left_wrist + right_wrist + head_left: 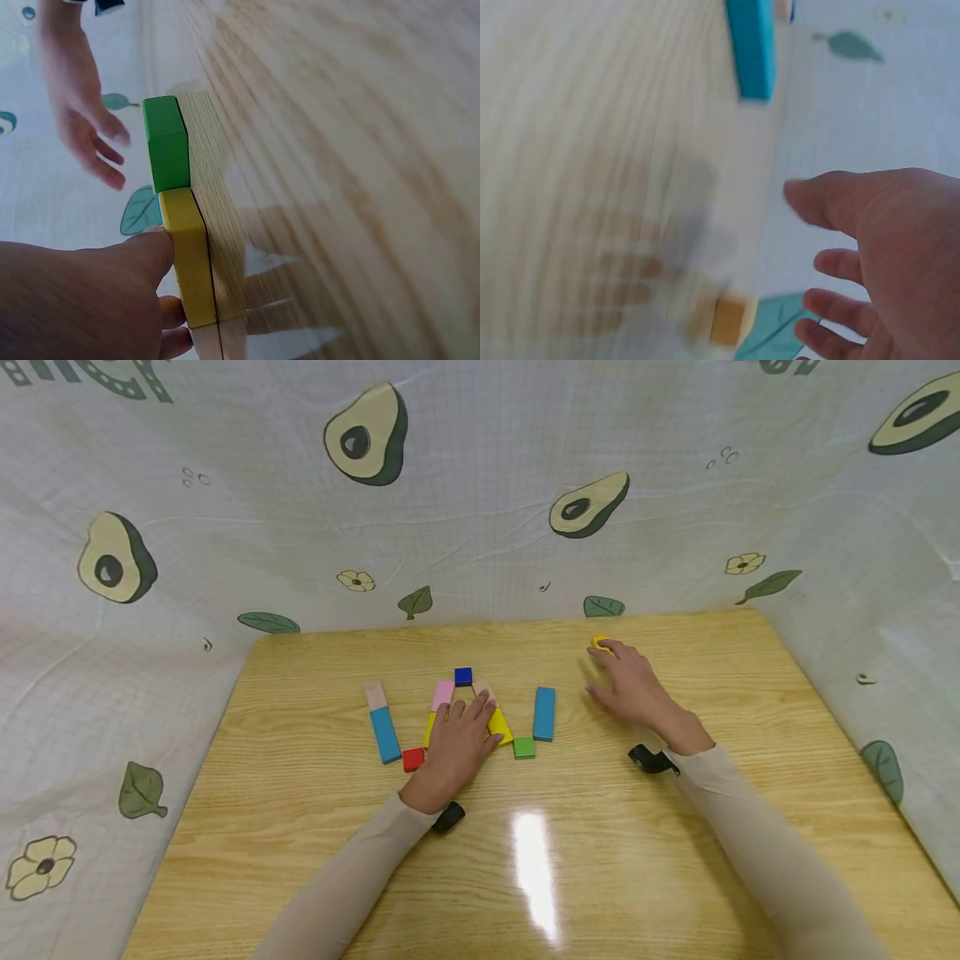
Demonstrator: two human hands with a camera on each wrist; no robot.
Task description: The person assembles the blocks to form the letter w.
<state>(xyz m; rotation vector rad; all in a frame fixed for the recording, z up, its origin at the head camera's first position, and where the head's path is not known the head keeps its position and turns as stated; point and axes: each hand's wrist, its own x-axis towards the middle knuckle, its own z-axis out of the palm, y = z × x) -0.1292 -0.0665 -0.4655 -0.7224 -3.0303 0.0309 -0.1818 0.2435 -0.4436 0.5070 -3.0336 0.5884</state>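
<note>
Toy blocks form a zigzag on the wooden table. My left hand [459, 742] lies over its middle, fingers spread. Its thumb touches a yellow block [191, 259] that meets a green block [166, 142]. A pink block [442, 695], a dark blue block [463, 677] and a plain wood block [484, 692] show around the fingers; another yellow block [430, 730] is partly covered. My right hand [633, 687] hovers at the right, thumb and fingers apart, near a loose yellow block [601, 643]. In the right wrist view that block [729, 321] looks orange and blurred, apart from the hand.
On the zigzag's left stand a plain wood block [376, 695], a light blue block [386, 735] and a red block [413, 760]. Another light blue block [543, 714] lies between the hands. A patterned cloth [480, 552] hangs behind the table [600, 860].
</note>
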